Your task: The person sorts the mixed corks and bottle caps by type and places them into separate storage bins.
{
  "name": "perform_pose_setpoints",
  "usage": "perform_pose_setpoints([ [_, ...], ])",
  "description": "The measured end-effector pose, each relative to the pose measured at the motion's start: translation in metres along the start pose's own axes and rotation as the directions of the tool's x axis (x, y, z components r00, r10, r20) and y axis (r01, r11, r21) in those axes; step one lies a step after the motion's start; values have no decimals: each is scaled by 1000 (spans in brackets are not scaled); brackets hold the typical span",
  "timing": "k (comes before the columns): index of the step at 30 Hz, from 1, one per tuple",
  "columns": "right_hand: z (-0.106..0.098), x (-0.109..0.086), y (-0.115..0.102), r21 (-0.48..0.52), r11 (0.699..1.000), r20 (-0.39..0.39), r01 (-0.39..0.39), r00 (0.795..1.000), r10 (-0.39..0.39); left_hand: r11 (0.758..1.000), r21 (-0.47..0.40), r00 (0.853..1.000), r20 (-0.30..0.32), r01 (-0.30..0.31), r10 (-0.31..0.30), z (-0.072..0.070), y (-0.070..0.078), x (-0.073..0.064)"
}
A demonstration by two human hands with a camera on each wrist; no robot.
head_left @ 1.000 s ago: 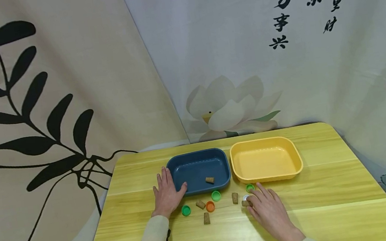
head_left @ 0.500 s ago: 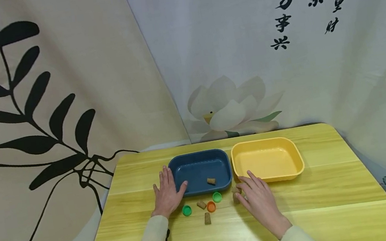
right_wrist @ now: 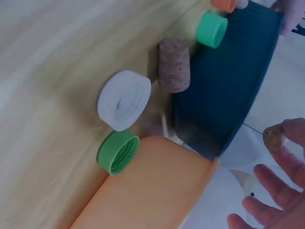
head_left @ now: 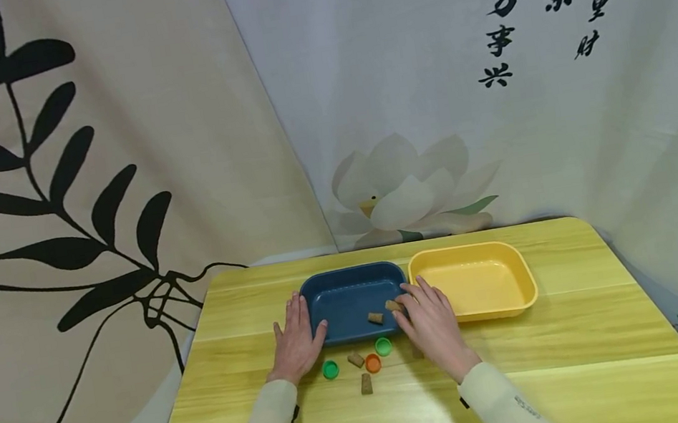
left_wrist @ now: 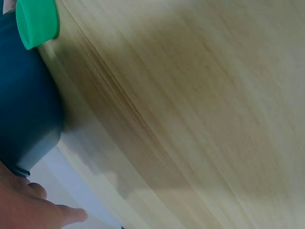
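Observation:
My right hand (head_left: pixel 430 321) pinches a cork (right_wrist: pixel 273 137) between thumb and forefinger, over the right side of the blue tray (head_left: pixel 348 279). Its other fingers spread out in the right wrist view. Inside that tray lies a second cork (head_left: pixel 376 317). At the tray's left rim rests my left hand (head_left: pixel 295 340), fingers straight and thumb spread along the near corner. In front of the tray are two green caps (head_left: pixel 330 369), an orange cap (head_left: pixel 372 363) and two corks (head_left: pixel 366 383). Under the right hand, its wrist view shows another upright cork (right_wrist: pixel 174 66), a white cap (right_wrist: pixel 125 100) and a green cap (right_wrist: pixel 118 152).
A yellow tray (head_left: pixel 489 308) stands right beside the blue one, its near left corner partly behind the right hand. Both trays sit toward the back of the wooden table (head_left: pixel 595 363). Behind the table hangs a printed cloth (head_left: pixel 563 137).
The right hand has picked up a cork from near the caps and carried it left and back to above the blue tray. The left hand has stayed at the tray's left rim.

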State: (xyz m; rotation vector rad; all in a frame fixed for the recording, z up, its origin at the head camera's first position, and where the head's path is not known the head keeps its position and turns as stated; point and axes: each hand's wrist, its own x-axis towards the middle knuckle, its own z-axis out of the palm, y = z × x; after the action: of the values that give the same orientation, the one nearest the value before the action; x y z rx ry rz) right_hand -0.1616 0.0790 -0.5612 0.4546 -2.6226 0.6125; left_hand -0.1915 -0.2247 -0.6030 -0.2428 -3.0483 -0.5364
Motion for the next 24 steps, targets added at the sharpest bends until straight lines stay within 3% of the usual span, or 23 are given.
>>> perform_pose_setpoints([
  [12,25,25,6,-118,993,85,-7,996,18,1000,-10,1000,-3,13,-14,1,1,0],
  [24,42,26,6,-157,988,147,-9,989,32,1000,1,999,21,28,-28,-2,3,0],
])
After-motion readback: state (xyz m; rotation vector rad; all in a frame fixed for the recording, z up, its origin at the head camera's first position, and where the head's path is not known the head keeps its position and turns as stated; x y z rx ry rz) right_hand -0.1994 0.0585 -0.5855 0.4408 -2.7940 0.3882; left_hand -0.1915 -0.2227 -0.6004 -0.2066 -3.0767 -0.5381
